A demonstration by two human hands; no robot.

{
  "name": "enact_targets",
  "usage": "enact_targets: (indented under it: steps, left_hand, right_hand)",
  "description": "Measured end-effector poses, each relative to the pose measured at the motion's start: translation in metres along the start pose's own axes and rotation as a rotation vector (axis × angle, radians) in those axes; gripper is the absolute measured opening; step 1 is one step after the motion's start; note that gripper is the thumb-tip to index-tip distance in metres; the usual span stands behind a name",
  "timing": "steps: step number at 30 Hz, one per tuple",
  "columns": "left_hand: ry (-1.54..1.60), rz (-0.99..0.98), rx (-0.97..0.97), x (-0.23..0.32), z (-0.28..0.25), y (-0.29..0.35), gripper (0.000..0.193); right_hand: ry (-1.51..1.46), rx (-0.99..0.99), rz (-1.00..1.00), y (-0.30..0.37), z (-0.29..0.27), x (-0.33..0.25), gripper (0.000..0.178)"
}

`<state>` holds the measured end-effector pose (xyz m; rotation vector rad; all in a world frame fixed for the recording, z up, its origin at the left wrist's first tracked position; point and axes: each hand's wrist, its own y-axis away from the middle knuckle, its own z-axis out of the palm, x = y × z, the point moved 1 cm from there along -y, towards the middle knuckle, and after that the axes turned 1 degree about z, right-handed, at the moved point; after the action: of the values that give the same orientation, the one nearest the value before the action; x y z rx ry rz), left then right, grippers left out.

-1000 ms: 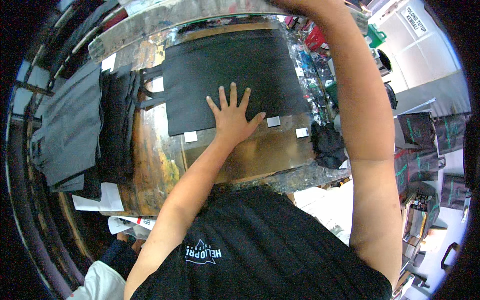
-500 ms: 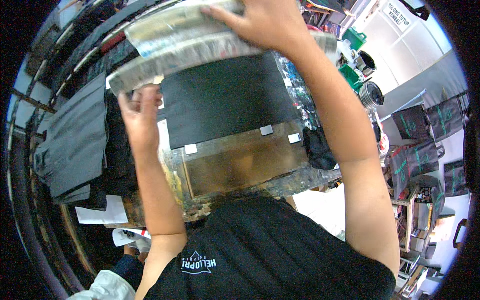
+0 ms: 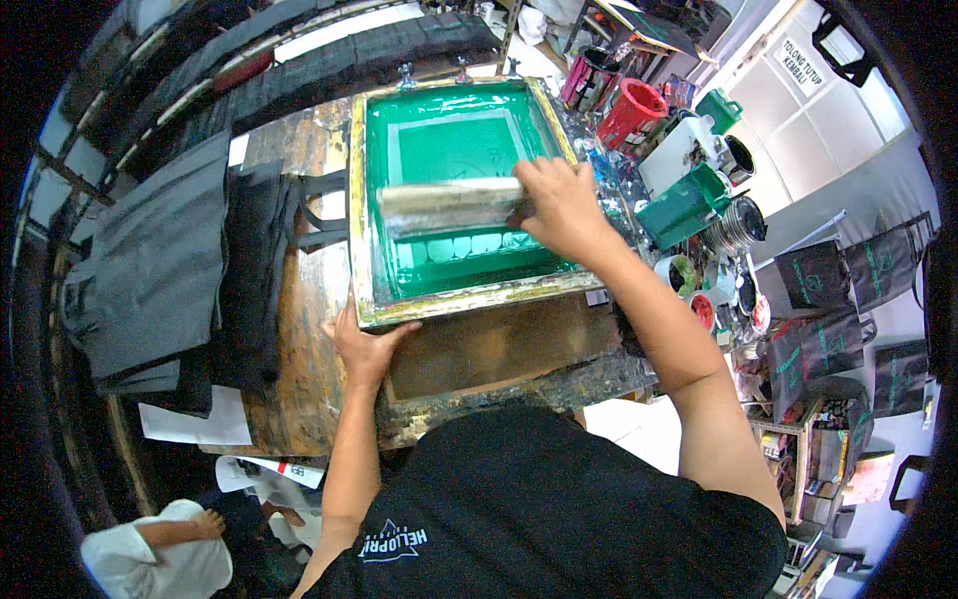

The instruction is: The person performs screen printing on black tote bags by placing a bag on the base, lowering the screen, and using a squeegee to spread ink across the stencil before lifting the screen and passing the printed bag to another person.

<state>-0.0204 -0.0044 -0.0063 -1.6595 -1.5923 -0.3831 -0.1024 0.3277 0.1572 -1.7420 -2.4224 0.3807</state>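
A screen printing frame (image 3: 469,292) with yellowish wooden edges and a mesh coated in green ink (image 3: 439,270) lies flat on the worktable. My right hand (image 3: 561,205) is closed around the right end of a squeegee (image 3: 449,203), which stretches across the mesh and is slightly blurred. Below the frame's near left corner, my left hand (image 3: 367,347) grips the edge, its thumb along the near side; some fingers are hidden. From under the left side of the frame stick out the dark handles (image 3: 321,212) of a bag; the rest of it is covered.
Stacked dark bags (image 3: 150,270) lie at the left. Ink containers, among them a red bucket (image 3: 633,112) and a green jug (image 3: 684,205), crowd the right side. Metal clamps (image 3: 461,70) line the frame's far edge. Another person (image 3: 165,549) is at the lower left.
The raised screen frame has come down flat over the black bag. My left hand has moved toward me to its near corner; my right hand now holds the squeegee on the mesh.
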Motion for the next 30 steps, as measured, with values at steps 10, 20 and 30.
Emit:
enact_targets:
  steps: [10,20,30]
  left_hand:
    - [-0.187,0.132,0.0,0.004,-0.003,-0.003,0.125]
    - [-0.132,0.117,-0.026,0.001,-0.006,0.0,0.123]
    - [-0.183,0.152,-0.066,0.005,-0.009,-0.003,0.124]
  right_hand:
    - [-0.07,-0.245,-0.029,0.031,0.003,-0.019,0.059]
    - [-0.001,-0.043,-0.021,-0.037,0.062,0.009,0.058]
    - [0.049,-0.073,-0.052,-0.221,0.139,0.107,0.069]
